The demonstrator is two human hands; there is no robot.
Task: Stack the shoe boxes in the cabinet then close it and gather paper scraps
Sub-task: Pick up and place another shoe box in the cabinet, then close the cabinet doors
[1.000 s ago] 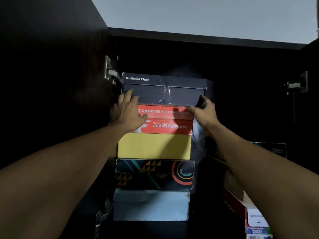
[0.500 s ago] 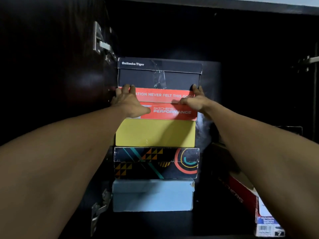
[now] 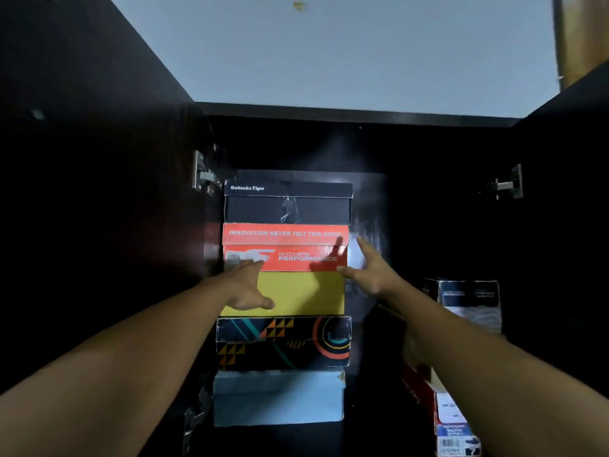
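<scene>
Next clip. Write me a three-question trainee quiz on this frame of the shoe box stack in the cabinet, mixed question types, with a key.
1. True or false: the red box lies directly on the yellow box.
2. Which box tops the stack? A) the light blue box B) the dark navy box C) the patterned black box
3. Fill in: the left hand and the right hand are both ____, with nothing in their grip.

Key
1. True.
2. B. The light blue box is at the bottom, with the patterned black box on it.
3. Open. The hands are spread at the level of the yellow box's sides.
</scene>
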